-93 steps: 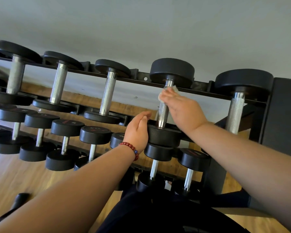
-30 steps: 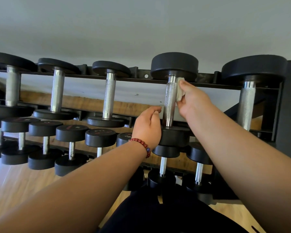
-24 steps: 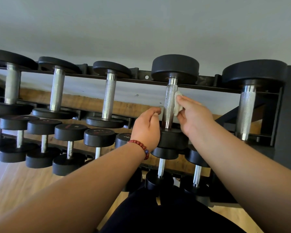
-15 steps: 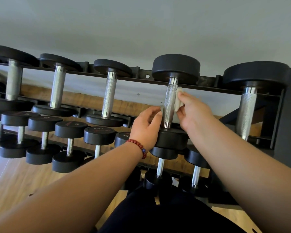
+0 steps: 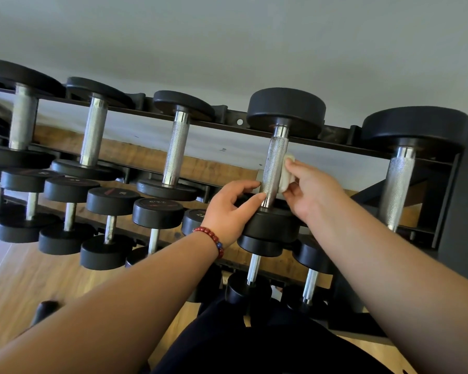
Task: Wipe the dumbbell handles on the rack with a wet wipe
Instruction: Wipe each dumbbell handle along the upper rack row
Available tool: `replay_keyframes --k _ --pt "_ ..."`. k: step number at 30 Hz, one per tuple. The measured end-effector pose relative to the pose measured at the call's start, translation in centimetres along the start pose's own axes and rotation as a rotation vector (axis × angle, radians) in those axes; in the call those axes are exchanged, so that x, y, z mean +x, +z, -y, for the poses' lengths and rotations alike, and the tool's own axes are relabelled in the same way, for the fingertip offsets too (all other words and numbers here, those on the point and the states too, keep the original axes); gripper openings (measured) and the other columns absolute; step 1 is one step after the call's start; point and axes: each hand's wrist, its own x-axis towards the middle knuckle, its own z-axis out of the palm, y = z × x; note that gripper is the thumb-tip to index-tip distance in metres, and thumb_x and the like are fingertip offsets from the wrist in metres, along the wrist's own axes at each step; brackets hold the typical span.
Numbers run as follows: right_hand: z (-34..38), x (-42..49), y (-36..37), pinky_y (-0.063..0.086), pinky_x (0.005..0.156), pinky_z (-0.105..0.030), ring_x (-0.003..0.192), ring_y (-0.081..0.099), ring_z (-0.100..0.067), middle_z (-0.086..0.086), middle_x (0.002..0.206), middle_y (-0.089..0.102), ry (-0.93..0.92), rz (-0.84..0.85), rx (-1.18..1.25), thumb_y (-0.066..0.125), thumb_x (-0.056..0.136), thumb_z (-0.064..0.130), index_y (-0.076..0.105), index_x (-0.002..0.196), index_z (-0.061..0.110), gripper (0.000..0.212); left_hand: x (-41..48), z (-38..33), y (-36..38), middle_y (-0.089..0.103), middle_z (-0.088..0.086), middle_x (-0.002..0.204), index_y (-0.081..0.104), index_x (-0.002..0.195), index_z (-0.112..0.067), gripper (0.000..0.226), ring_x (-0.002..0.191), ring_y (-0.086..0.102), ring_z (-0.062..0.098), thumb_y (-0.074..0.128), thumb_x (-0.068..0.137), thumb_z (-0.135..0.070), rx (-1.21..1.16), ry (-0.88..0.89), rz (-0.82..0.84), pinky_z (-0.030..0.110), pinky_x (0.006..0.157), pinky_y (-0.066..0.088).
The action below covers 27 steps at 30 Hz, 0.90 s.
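Right hand (image 5: 311, 190): fingers curled, pinching the wet wipe (image 5: 285, 176) between thumb and fingertips. We see the wipe as a small white folded wad, pressed flat against the right side of the handle (image 5: 274, 163), about mid-length to lower half.

Left hand (image 5: 227, 209): partly closed, coming in from the left. Thumb tip touches the bottom end of the same handle, and the forefinger curls toward it just above. We can't tell if that finger wraps round the back. The heel of the hand sits against the left edge of the near weight head (image 5: 270, 225). Red bead bracelet (image 5: 214, 240) on that wrist.

So we have the handle between the two hands: left at its base, right with the wipe a bit higher on the opposite side. The hands are near each other but not touching.

The dumbbell is fourth from the left on the top tier of the rack (image 5: 227, 122), with its far head (image 5: 285, 112) seated on the back rail. It has a knurled steel handle and black heads.

One bigger dumbbell (image 5: 400, 179) sits to its right, with three more on the top tier to the left. There are smaller dumbbells on the tiers below. Wood floor (image 5: 25, 279) underneath, grey wall (image 5: 227, 36) behind.
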Motion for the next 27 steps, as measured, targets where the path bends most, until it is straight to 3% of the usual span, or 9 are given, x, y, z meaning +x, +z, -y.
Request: replay_keyframes --k 3,5,8,11,18,27 --pt "1.8 0.7 1.1 0.054 0.072 -0.031 0.078 0.064 -0.015 -0.005 0.086 0.066 -0.015 0.009 0.097 0.063 0.091 0.006 0.062 0.081 0.011 0.011 0.0 0.2 -0.3 0.058 -0.011 0.119 0.059 0.124 -0.026 0.039 0.109 0.055 0.001 0.063 0.089 -0.042 0.01 0.015 0.041 0.017 0.09 0.044" --pt "2.7 1.1 1.8 0.054 0.066 -0.027 0.075 0.064 -0.013 -0.004 0.084 0.067 -0.036 0.027 0.161 0.063 0.091 0.005 0.063 0.082 0.011 0.011 -0.2 0.4 -0.7 0.056 -0.016 0.121 0.055 0.127 -0.03 0.056 0.113 0.052 -0.003 0.06 0.078 -0.057 0.062 0.051 0.09 0.01 0.092 0.041" --pt "1.8 0.9 1.3 0.054 0.066 -0.026 0.08 0.065 -0.013 -0.004 0.088 0.068 -0.055 0.032 0.091 0.063 0.092 0.007 0.064 0.086 0.012 0.008 -0.1 0.7 -1.0 0.056 -0.018 0.123 0.053 0.13 -0.031 0.07 0.117 0.05 -0.005 0.052 0.071 -0.067 0.097 0.068 0.135 0.012 0.097 0.039" --pt "-0.1 0.1 -0.1 0.055 0.071 -0.028 0.083 0.065 -0.016 -0.007 0.093 0.067 -0.041 0.026 -0.016 0.064 0.091 0.008 0.063 0.085 0.014 0.009 0.1 0.9 -0.9 0.06 -0.013 0.125 0.056 0.131 -0.028 0.069 0.117 0.053 -0.003 0.052 0.073 -0.065 0.074 0.076 0.132 0.018 0.1 0.041" --pt "2.7 1.2 2.1 0.05 0.063 -0.027 0.073 0.062 -0.012 -0.002 0.082 0.065 -0.073 -0.006 0.09 0.064 0.091 0.009 0.062 0.079 0.015 0.014 0.0 1.2 -0.6 0.062 -0.013 0.12 0.058 0.126 -0.029 0.058 0.11 0.056 -0.007 0.056 0.076 -0.057 0.033 0.069 0.093 0.006 0.091 0.042" --pt "1.0 1.0 0.4 0.056 0.07 -0.031 0.086 0.067 -0.017 -0.006 0.094 0.069 -0.088 -0.001 0.007 0.07 0.087 0.011 0.064 0.087 0.013 0.006 0.2 1.5 -0.5 0.065 -0.01 0.119 0.059 0.131 -0.021 0.07 0.111 0.058 0.0 0.052 0.075 -0.062 0.034 0.078 0.102 0.024 0.098 0.047"
